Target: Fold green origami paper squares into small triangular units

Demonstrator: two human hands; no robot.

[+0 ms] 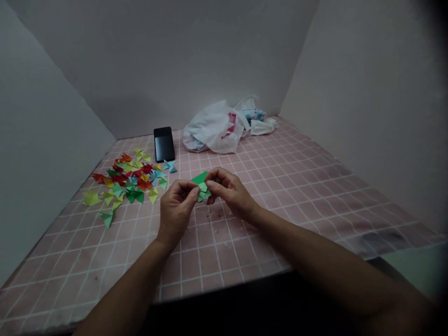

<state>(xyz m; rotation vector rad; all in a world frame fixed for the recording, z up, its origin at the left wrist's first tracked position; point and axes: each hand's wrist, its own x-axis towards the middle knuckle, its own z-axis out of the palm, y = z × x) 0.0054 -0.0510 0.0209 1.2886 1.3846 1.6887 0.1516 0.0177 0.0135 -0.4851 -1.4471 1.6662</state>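
Observation:
A small piece of folded green paper (200,178) is held between my two hands above the middle of the table. Its upper part is bright green, and paler green folds show at its lower part. My left hand (178,205) pinches its left side between thumb and fingers. On the other side, my right hand (229,190) grips the paper with its thumb in front and fingers curled behind. The fingers cover part of the folds. To the left of my hands lies a loose spread of folded paper shapes (135,195) in green, yellow, red, orange and light blue.
A black phone (164,144) lies beyond the paper shapes. Near the back wall sits a white plastic bag (215,126) with red print, a smaller bluish packet (255,115) beside it. A pink checked cloth (301,205) covers the table, with walls on three sides.

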